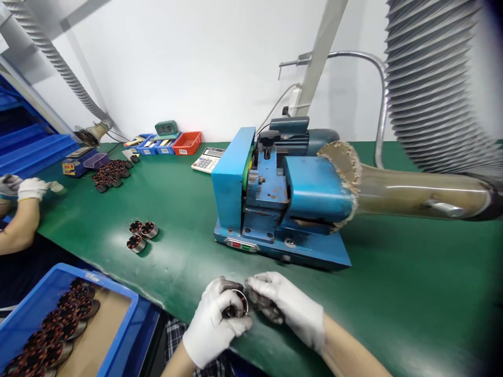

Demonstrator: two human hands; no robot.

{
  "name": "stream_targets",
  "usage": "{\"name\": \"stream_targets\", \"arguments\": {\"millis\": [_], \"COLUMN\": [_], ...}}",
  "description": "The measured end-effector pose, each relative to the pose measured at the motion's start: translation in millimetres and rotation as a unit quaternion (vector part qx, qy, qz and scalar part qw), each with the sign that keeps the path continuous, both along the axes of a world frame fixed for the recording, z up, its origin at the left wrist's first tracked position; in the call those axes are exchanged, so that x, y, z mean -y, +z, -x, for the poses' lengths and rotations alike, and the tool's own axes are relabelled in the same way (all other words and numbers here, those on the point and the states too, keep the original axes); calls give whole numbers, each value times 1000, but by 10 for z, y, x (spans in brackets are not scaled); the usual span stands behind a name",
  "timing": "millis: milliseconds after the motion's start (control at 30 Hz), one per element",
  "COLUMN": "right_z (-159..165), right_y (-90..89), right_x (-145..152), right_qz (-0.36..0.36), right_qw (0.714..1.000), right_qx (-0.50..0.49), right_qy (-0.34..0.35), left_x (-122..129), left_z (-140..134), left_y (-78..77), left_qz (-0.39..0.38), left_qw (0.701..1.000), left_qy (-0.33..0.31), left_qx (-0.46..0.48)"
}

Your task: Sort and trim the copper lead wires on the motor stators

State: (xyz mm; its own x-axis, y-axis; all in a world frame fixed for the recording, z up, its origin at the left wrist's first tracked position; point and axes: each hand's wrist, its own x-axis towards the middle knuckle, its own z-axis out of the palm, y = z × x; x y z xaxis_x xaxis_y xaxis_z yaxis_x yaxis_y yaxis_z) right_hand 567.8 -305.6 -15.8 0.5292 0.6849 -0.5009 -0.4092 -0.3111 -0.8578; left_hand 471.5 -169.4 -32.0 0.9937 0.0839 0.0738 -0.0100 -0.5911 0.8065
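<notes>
In the head view my left hand (217, 318), in a white glove, is closed around a motor stator (238, 305). The stator is a metal ring with dark copper windings inside, partly covered by my fingers. Just to its right is my right hand (275, 299), also gloved, with loosely bent, blackened fingers. A narrow gap shows between this hand and the stator, and I see nothing held in it. Both hands are over the front edge of the green table (188, 241). Three more wound stators (142, 234) stand close together on the table to the left.
A blue motor-driven machine (271, 193) stands behind my hands, joined to an extraction duct (424, 191) at right. A blue crate (118, 335) of stators is at lower left. Beyond are a calculator (208, 159), a red bin (187, 142) and a co-worker's gloved hand (33, 188).
</notes>
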Motion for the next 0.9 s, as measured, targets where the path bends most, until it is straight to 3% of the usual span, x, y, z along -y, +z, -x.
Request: {"name": "stream_targets", "arguments": {"millis": [100,200,333,467,667,833,900], "right_z": [-12,73,136,29,-27,60,56], "right_y": [-120,-176,-164,-111,54,34,-23], "right_x": [2,86,189,134,70,190,208], "right_qz": [-3,24,90,138,143,203,201], "right_qw": [997,999,977,956,941,936,944], "right_qx": [-72,29,188,255,307,261,234], "right_qy": [-40,-27,38,41,13,121,116], "left_x": [-12,-18,-7,-21,-78,-68,-58], "left_z": [2,-3,0,13,5,4,13], "left_y": [-47,-130,-190,-184,-113,-85,-104], "left_qz": [25,112,180,153,79,69,65], "left_qw": [998,983,972,977,992,993,993], "left_qy": [46,93,91,87,40,39,41], "left_qx": [-46,-108,-120,-121,-94,-87,-85]}}
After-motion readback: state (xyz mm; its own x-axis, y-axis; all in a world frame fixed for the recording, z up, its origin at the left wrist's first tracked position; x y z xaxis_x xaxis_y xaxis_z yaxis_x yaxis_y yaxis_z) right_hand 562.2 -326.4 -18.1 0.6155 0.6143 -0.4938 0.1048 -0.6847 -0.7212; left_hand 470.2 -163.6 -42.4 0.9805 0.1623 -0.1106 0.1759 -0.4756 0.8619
